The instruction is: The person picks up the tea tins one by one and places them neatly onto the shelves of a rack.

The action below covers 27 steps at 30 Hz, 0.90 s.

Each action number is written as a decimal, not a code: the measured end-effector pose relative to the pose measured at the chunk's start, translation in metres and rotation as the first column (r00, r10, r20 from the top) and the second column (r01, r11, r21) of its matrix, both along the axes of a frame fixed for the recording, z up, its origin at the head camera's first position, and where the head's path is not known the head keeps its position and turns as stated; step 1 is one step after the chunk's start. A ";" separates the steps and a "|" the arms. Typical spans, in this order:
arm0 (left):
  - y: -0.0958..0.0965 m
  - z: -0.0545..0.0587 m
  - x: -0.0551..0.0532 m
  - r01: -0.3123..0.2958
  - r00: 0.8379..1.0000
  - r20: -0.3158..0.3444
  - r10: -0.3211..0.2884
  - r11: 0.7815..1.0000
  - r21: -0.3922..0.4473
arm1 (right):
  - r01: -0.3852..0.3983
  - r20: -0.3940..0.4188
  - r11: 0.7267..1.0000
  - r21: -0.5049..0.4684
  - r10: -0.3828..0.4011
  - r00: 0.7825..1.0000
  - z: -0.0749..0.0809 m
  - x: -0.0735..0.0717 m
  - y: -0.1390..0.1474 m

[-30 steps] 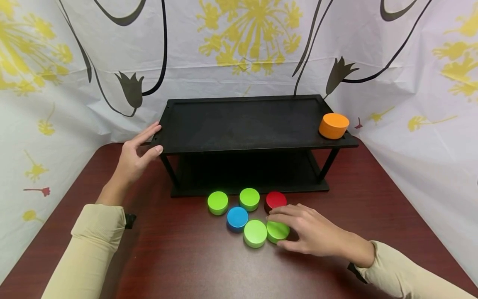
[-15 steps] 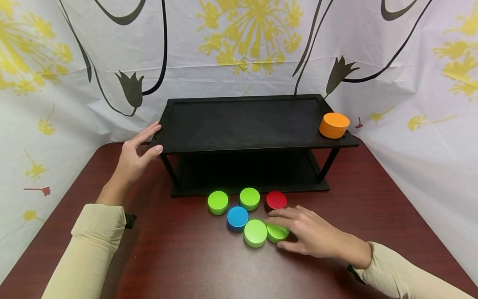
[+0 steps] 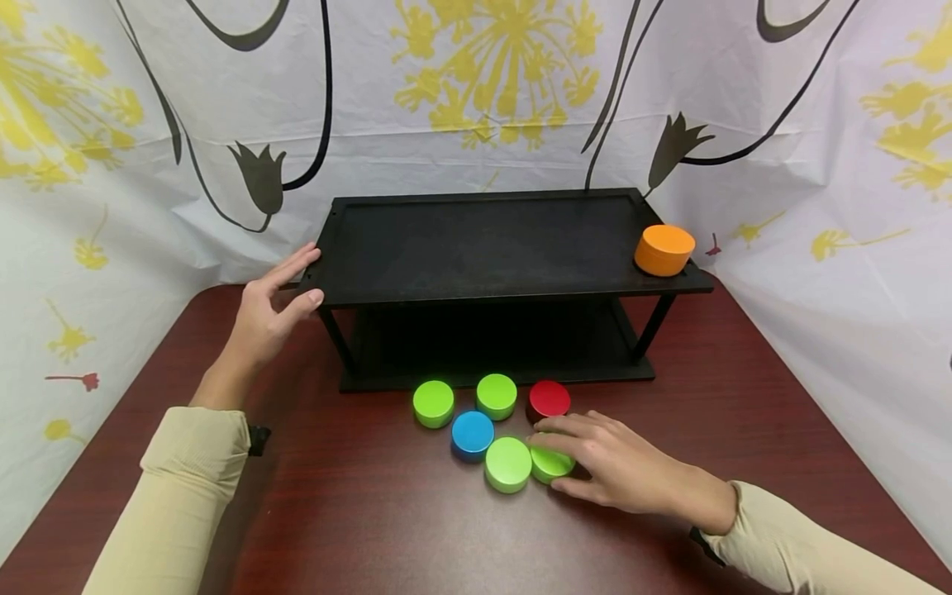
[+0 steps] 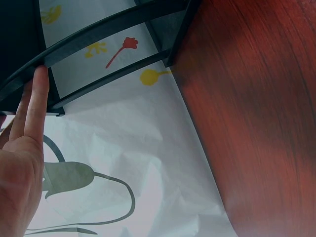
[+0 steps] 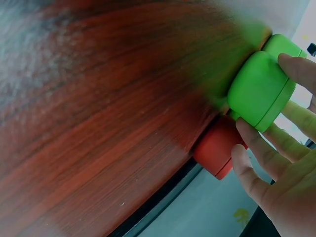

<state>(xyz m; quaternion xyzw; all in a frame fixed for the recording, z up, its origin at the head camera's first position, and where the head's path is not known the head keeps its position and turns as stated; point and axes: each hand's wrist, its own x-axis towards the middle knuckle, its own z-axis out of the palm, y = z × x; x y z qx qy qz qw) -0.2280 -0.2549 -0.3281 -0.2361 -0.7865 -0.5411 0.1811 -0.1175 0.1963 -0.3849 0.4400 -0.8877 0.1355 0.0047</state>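
Observation:
In the head view my right hand [image 3: 625,463] reaches over the nearest-right green round container [image 3: 551,466]. In the right wrist view, its thumb and fingers hold opposite sides of that green container [image 5: 259,91], and other fingertips lie by the red round container [image 5: 219,148]. Another green container [image 3: 509,464] sits directly left of the held one. My left hand [image 3: 268,310] rests with extended fingers against the left edge of a black two-level shelf [image 3: 476,244]. The left wrist view shows straight fingers [image 4: 37,101] touching the shelf's rim.
Two more green containers [image 3: 434,404] and a blue one [image 3: 472,435] stand in front of the shelf. An orange container [image 3: 665,250] sits on the top level's right front corner. White patterned cloth [image 3: 818,248] encloses the dark red table [image 3: 357,512].
Almost nothing differs. My right hand shifts very slightly over the green container, while my left hand stays at the shelf edge and the containers keep their places.

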 end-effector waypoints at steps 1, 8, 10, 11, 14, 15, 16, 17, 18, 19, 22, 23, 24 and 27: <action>0.000 0.000 0.000 0.000 1.000 0.001 0.000 1.000 -0.001 | 0.000 0.000 1.000 0.000 0.000 1.000 0.000 0.000 0.000; 0.000 0.000 0.000 0.002 1.000 0.003 -0.002 1.000 0.004 | -0.003 -0.005 1.000 0.007 0.003 1.000 0.004 0.000 0.001; 0.000 0.000 -0.001 0.004 1.000 0.002 -0.004 1.000 0.006 | -0.001 -0.005 1.000 0.006 0.001 1.000 0.007 0.000 0.001; 0.000 -0.001 -0.001 0.004 1.000 0.002 -0.004 1.000 0.006 | 0.002 -0.004 1.000 0.005 -0.002 1.000 0.008 -0.001 0.001; -0.001 -0.001 -0.001 0.004 1.000 0.000 -0.004 1.000 0.007 | 0.008 0.004 1.000 0.000 -0.008 1.000 0.013 -0.002 0.002; -0.001 -0.001 -0.001 0.003 1.000 -0.002 -0.003 1.000 0.006 | 0.011 0.007 1.000 -0.001 -0.011 1.000 0.015 -0.002 0.003; -0.001 -0.001 -0.001 0.002 1.000 -0.003 -0.002 1.000 0.005 | 0.012 0.007 1.000 -0.001 -0.012 1.000 0.017 -0.002 0.003; -0.001 -0.001 -0.001 0.000 1.000 -0.006 0.000 1.000 0.004 | 0.014 0.007 1.000 -0.003 -0.014 1.000 0.019 -0.002 0.004; -0.001 -0.001 0.000 -0.002 1.000 -0.008 0.002 1.000 0.001 | 0.015 0.006 1.000 -0.002 -0.015 1.000 0.021 -0.003 0.004; -0.001 0.000 0.000 -0.003 1.000 -0.009 0.003 1.000 -0.002 | 0.016 0.004 1.000 -0.001 -0.016 1.000 0.023 -0.003 0.004; -0.001 0.000 0.001 -0.006 1.000 -0.011 0.006 1.000 -0.009 | 0.018 -0.003 1.000 -0.004 -0.018 1.000 0.029 -0.005 0.005; -0.001 0.000 0.001 -0.006 1.000 -0.010 0.006 1.000 -0.009 | 0.017 -0.007 1.000 -0.008 -0.017 1.000 0.031 -0.006 0.006; -0.001 0.000 0.001 -0.007 1.000 -0.009 0.007 1.000 -0.010 | 0.016 -0.013 1.000 -0.012 -0.017 1.000 0.034 -0.006 0.006; 0.000 0.000 0.001 -0.006 1.000 -0.007 0.006 1.000 -0.009 | 0.009 -0.034 1.000 -0.028 -0.010 0.999 0.041 -0.009 0.008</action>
